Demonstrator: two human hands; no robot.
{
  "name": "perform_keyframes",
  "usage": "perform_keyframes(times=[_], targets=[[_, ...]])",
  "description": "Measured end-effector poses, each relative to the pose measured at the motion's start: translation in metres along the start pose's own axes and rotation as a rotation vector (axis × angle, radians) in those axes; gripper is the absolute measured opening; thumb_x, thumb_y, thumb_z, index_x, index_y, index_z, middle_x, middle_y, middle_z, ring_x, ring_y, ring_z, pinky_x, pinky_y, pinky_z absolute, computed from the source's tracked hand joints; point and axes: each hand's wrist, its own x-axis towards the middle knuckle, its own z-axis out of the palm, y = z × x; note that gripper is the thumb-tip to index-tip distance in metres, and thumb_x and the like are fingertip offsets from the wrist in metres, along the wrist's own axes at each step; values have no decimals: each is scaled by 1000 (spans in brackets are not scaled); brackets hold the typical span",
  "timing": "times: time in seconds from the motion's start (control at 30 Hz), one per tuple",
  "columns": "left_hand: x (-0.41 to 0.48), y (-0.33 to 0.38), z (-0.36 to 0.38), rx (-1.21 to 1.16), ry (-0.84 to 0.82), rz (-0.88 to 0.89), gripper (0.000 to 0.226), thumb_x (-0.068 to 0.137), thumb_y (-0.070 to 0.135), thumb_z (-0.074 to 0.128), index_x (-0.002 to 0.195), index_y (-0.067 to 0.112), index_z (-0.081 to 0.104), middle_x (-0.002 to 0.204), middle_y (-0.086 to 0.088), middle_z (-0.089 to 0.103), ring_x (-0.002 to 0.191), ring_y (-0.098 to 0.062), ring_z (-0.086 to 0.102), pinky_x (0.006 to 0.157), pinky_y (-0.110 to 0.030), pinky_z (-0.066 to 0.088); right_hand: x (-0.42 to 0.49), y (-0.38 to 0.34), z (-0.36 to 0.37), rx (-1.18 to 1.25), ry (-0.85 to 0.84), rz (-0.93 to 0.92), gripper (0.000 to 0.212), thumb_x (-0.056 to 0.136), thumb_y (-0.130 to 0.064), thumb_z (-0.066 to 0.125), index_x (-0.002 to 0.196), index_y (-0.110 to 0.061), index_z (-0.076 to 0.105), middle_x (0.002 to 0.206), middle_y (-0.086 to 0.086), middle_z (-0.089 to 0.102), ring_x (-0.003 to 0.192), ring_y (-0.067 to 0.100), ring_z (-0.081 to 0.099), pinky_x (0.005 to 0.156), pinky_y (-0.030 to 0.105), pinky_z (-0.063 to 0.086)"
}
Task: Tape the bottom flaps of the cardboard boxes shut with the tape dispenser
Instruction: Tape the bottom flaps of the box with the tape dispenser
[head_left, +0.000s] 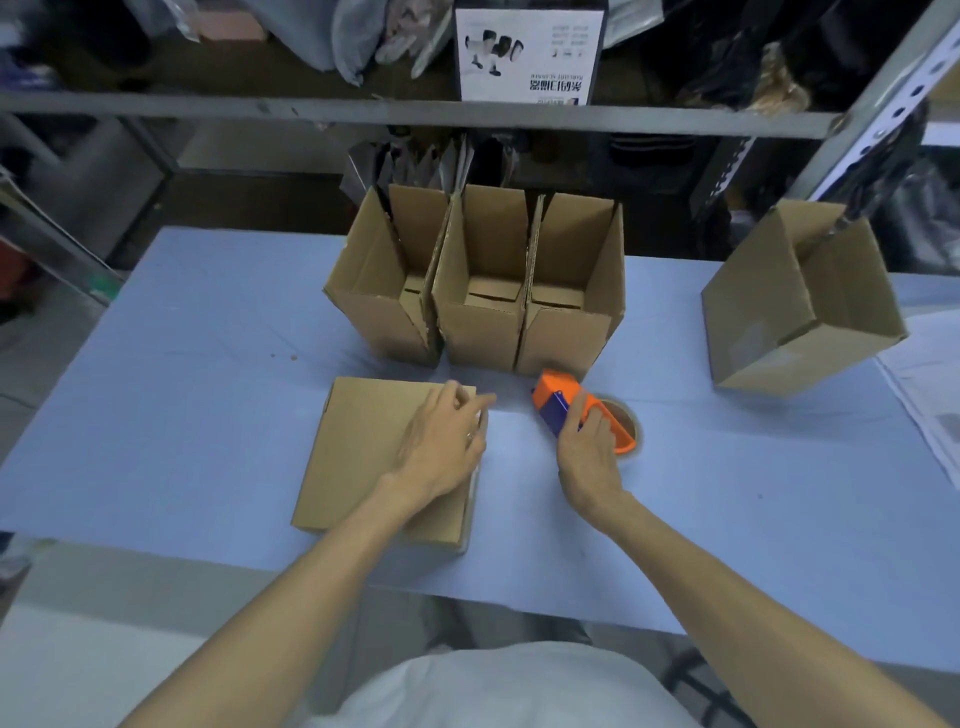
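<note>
A cardboard box (358, 457) lies upside down on the blue table (208, 395), its bottom facing up. My left hand (444, 436) rests flat on the box's right part, fingers spread near its far right corner. To the right of the box, my right hand (587, 452) grips an orange and blue tape dispenser (566, 402) with a brown tape roll (626, 423); the dispenser touches the table.
Three open cardboard boxes (483, 291) stand upright in a row just behind. Another open box (800, 306) stands tilted at the right. Papers (930, 384) lie at the table's right edge. A metal shelf (415, 111) with bags and a printed carton runs behind the table.
</note>
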Motion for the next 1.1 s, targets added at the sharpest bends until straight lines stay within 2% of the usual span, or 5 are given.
perform_keyframes(times=[0.27,0.53,0.73,0.87,1.1], targets=[[56,8,-7,170,-276,-208,26,86,32,55,106,17,61,115,-4,65,110,-28,55,93,-40,35,1,8,21,18,-67,-16,60,94,1,34,148,1,10,134,20,39,117,32,40,99,36,32],[0,17,-83,-573,499,-504,19,85,26,56,103,29,52,78,9,58,74,-3,53,69,-31,41,-37,-13,-41,1129,-45,68,48,91,-51,52,132,-26,47,124,-1,54,116,20,51,96,38,44],[-63,22,-69,-793,402,-592,32,91,16,41,109,43,39,81,-14,59,66,-23,53,55,-34,36,-35,-36,-82,1203,-49,53,86,64,-55,80,134,-34,34,122,-23,50,113,-8,46,89,12,39],[-78,24,-63,-871,355,-650,62,64,58,73,109,53,31,88,14,64,73,-2,60,60,-29,47,-38,-52,-84,944,-23,26,126,32,-73,82,136,-22,31,131,0,48,123,20,46,96,38,47],[-84,19,-52,-932,377,-802,69,61,45,81,106,53,29,96,1,63,91,-20,60,73,-38,49,-27,-55,-77,1190,-89,89,111,49,-33,85,143,-34,26,126,-8,44,119,18,45,96,37,46]])
